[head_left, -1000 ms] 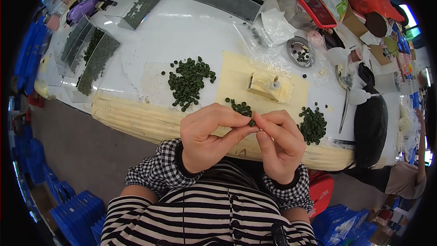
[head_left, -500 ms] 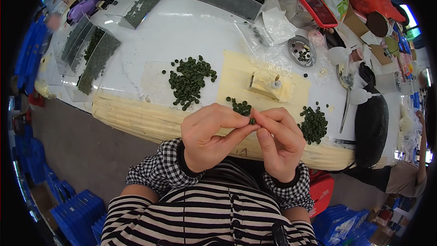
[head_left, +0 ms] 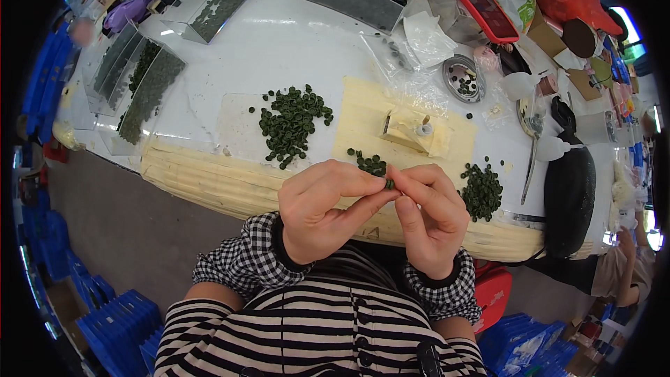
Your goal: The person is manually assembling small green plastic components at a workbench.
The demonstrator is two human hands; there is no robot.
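Left hand (head_left: pixel 326 204) and right hand (head_left: pixel 434 222) pinch a small dark green piece (head_left: pixel 389 185), mid-frame; a see-through box (head_left: pixel 349 7), top middle, holds lots more; a silver dish (head_left: pixel 449 82), upper right, holds some.

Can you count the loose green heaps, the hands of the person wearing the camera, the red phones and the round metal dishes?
Loose green heaps: 3 (left heap, middle heap, right heap)
Hands: 2 (left hand, right hand)
Red phone: 1
Round metal dish: 1
Total: 7
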